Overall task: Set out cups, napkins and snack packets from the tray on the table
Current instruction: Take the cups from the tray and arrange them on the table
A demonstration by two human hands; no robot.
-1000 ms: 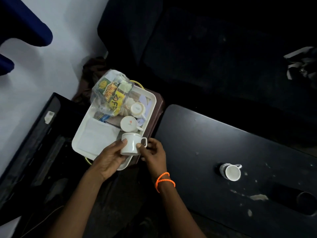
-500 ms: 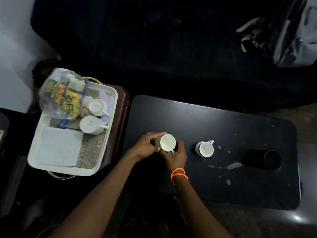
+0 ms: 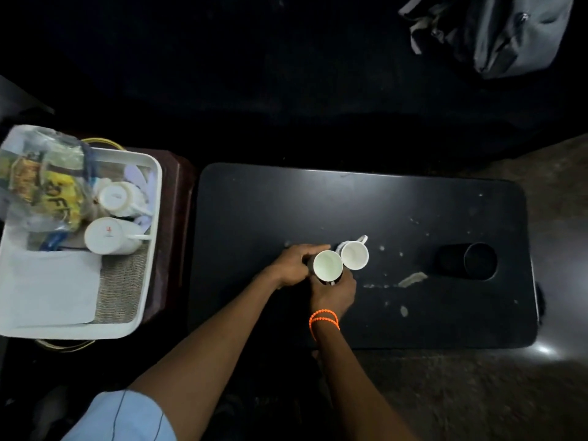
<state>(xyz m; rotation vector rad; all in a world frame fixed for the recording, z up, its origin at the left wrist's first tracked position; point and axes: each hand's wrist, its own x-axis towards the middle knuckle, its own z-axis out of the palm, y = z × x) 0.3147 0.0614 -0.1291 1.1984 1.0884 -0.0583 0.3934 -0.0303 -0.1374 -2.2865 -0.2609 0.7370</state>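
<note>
A white cup (image 3: pixel 327 266) stands mouth up on the black table (image 3: pixel 413 224), held between my left hand (image 3: pixel 294 265) on its left side and my right hand (image 3: pixel 334 291) at its near side. It touches a second white cup (image 3: pixel 355 255) standing just to its right. On the left, a white tray (image 3: pixel 149 237) holds two more cups, one upside down (image 3: pixel 108 236) and one behind it (image 3: pixel 116 197), a clear bag of snack packets (image 3: pixel 44 186) and a white napkin (image 3: pixel 51 288).
A dark round recess (image 3: pixel 474 261) is set in the table's right part, with pale stains around it. The tray rests on a brown stool (image 3: pixel 181 218). A grey bag (image 3: pixel 509 33) lies at the top right on a dark sofa.
Both hands carried the cup from the tray rightward across the table. It now sits against the cup that stood there.
</note>
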